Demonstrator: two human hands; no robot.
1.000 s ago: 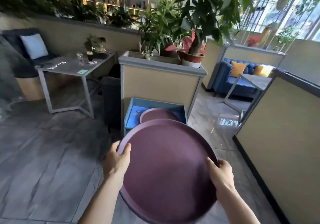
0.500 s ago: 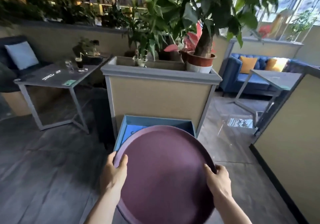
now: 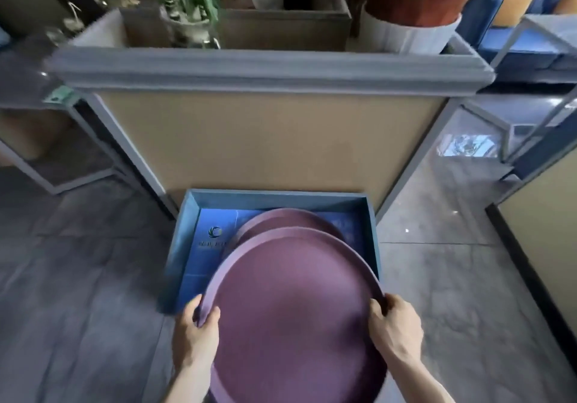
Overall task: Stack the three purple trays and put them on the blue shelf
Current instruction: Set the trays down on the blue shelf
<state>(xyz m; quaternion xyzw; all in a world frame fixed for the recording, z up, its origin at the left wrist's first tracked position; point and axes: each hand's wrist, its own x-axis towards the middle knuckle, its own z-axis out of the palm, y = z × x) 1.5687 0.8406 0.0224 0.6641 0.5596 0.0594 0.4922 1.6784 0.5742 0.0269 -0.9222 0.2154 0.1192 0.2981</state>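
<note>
I hold a large round purple tray (image 3: 293, 302) level in front of me, over the near part of the blue shelf (image 3: 184, 240). My left hand (image 3: 196, 331) grips its left rim and my right hand (image 3: 395, 324) grips its right rim. Another purple tray (image 3: 281, 220) lies inside the blue shelf, mostly hidden behind the held one. Whether the held tray is a single tray or a stack, I cannot tell.
The blue shelf stands on the grey tiled floor against a tan planter box with a grey ledge (image 3: 268, 68). Potted plants, one in a brown pot (image 3: 418, 0), stand on top. A grey table (image 3: 34, 90) is at left, a tan partition (image 3: 543, 240) at right.
The view has come much closer to the blue shelf and tipped down. The held tray now hangs over the shelf's front, and the tray inside shows again behind it.
</note>
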